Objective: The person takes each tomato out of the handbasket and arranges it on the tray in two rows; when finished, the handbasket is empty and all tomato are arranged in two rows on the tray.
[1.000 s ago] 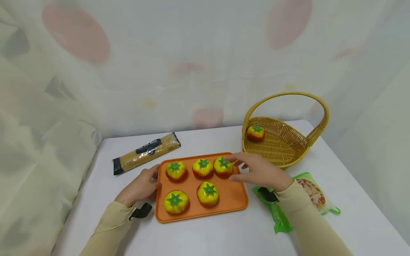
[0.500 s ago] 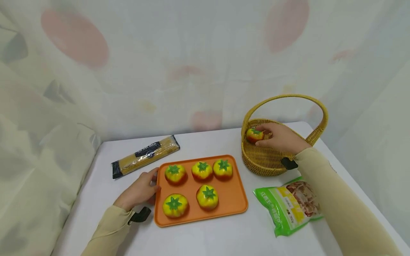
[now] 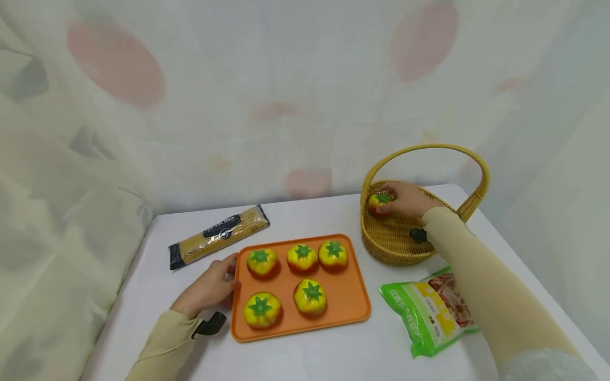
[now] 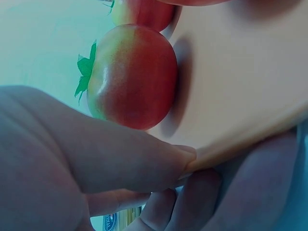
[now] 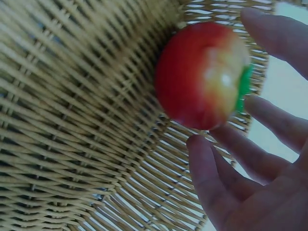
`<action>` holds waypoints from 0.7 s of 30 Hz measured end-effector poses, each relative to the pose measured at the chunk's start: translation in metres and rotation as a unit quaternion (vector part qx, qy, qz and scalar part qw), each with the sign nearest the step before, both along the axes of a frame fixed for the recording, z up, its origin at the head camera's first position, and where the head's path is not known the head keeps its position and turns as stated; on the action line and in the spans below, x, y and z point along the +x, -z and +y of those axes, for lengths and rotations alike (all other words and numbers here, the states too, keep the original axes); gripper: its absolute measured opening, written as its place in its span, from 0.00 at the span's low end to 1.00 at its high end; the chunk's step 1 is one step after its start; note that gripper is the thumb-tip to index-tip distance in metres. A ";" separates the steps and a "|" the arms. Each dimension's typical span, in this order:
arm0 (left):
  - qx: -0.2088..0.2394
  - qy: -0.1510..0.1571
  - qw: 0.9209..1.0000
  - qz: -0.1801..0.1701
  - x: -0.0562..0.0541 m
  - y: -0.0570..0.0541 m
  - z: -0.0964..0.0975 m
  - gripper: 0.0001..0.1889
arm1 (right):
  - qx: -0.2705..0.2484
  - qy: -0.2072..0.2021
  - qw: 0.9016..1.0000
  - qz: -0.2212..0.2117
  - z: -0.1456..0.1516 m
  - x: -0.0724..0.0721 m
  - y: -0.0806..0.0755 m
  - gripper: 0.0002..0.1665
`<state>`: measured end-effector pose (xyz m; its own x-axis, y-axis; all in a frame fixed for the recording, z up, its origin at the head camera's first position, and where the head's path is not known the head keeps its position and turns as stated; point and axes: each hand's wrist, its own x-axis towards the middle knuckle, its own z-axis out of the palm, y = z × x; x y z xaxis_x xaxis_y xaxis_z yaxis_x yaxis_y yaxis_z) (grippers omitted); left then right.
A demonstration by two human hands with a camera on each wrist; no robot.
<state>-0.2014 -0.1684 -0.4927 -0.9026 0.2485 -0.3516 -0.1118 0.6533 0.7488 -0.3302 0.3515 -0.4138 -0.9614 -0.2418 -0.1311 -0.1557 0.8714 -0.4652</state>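
My left hand (image 3: 209,288) holds the left edge of an orange tray (image 3: 343,309); in the left wrist view, the thumb (image 4: 139,154) lies over the rim with fingers beneath it. Several yellow-and-red tomatoes with green star-shaped tops sit on the tray, one of them a tomato (image 4: 134,77) close to that thumb. Inside a wicker basket (image 3: 395,256), my right hand (image 3: 411,200) is at another tomato (image 5: 202,74). Its fingers are spread around the fruit, with the thumb apart from the other fingers and fingertips right at the fruit's side.
A packet of spaghetti (image 3: 219,235) lies behind the tray on the left. To the tray's right is a green-and-white food bag (image 3: 429,312), partly covered by the right sleeve. The basket's tall handle (image 3: 429,148) arches above the right hand. A patterned cloth (image 3: 267,143) hangs behind the table.
My right hand has gone from beside the tray's back-right tomato into the basket, at the tomato lying there. The left hand stays on the tray's edge.
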 end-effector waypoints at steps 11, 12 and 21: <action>-0.008 0.012 1.000 0.019 -0.002 -0.001 0.006 0.41 | 0.012 0.024 0.999 -0.028 0.000 -0.002 0.006 0.42; -0.002 0.011 1.000 0.015 -0.002 0.000 0.006 0.41 | 0.016 0.023 0.999 -0.029 0.000 -0.002 0.006 0.43; 0.013 0.005 1.000 -0.002 -0.004 -0.001 0.005 0.41 | 0.017 0.025 0.999 -0.019 -0.002 0.005 0.002 0.41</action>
